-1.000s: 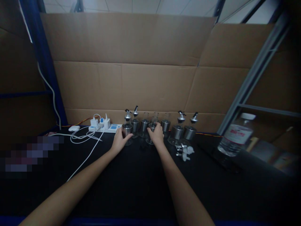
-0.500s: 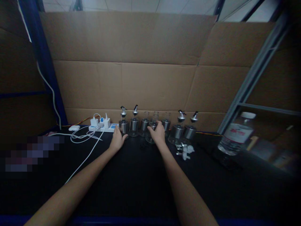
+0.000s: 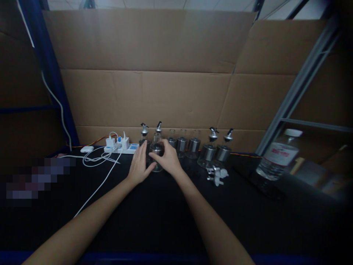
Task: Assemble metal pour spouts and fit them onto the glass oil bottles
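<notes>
A brown cardboard wall [image 3: 154, 95], marked by long straight creases, is standing at 12 o'clock, behind a black table top [image 3: 165, 221]. Near this wall, eight small bottles [image 3: 194, 145] are standing, made of clear glass and cylindrical sleeves of shiny grey metal. The front bottle [image 3: 156, 149], left of the middle of the table, is standing closest to the person, and the right hand [image 3: 168, 159] is clamping it, the thumb lying across the metal. The left hand [image 3: 137, 164] is reaching just beside it at 8 o'clock, the fingers straight and the thumb spreading away; I cannot tell whether it is touching any glass. Counting from the front bottle, four silver pourers [image 3: 213, 134] with black spouts are rising, at 11, at 12 and two towards 3 o'clock, and three bare necks [image 3: 183, 133] are showing between these pairs. At 4 o'clock, a heap of silvery and whitish pieces [image 3: 217, 175] is lying, too tangled for counting. At 9 o'clock, one white power strip [image 3: 132, 148] is carrying white plugs [image 3: 125, 142], while thin white cables [image 3: 91, 160] are looping beside it. At 3 o'clock, one large plastic bottle [image 3: 278, 154] is wearing a white cap and a label with red writing, too blurred for reading.
</notes>
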Demonstrator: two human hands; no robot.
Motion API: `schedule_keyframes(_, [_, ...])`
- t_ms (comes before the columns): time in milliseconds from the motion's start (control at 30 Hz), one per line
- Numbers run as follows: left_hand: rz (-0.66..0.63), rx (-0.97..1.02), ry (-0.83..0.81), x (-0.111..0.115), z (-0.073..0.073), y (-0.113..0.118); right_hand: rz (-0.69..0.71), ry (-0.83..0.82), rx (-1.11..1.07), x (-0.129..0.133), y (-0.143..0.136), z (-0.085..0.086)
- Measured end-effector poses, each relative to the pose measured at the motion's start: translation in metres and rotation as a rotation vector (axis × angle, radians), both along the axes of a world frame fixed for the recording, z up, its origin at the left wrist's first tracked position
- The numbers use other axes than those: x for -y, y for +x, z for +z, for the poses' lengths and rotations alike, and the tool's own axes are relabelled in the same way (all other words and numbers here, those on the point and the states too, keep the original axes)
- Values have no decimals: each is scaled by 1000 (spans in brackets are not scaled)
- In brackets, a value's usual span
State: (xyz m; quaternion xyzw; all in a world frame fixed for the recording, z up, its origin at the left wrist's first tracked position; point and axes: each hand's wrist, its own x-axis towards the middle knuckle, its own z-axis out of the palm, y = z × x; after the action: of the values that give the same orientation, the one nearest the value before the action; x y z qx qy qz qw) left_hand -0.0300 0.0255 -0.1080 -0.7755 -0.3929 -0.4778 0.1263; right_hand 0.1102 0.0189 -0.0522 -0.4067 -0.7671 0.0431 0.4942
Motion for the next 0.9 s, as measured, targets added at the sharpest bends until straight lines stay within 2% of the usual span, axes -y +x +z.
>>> schedule_keyframes(100, [-78,-62,-33,0,-2,2,52,-78,80,-3,-5,-12])
schedule_keyframes(167, [-117,-54,-75,0,-2,3,58,-119,100,-4,-4,-14])
schedule_keyframes(267, [-143,-31,-117,1,0,5,114,-178,180,-5,4,-4])
schedule_keyframes(367, [-136,-32,-155,1,1,7,125,-291,353,-3,25,13])
schedule_keyframes(433, [-128,-53,-184,1,0,9,-33,-399,495,-1,48,23])
schedule_keyframes(533, [-137,-119,-217,2,-4,11,-342,-520,661,6,91,33])
schedule_keyframes(633, [-156,-195,-206,3,-7,13,-514,-642,795,20,131,34])
schedule_keyframes(767, [-136,-220,-129,7,-5,15,-614,-783,879,38,159,23])
schedule_keyframes(900, [-125,-206,-76,13,2,14,-582,-753,924,43,162,1])
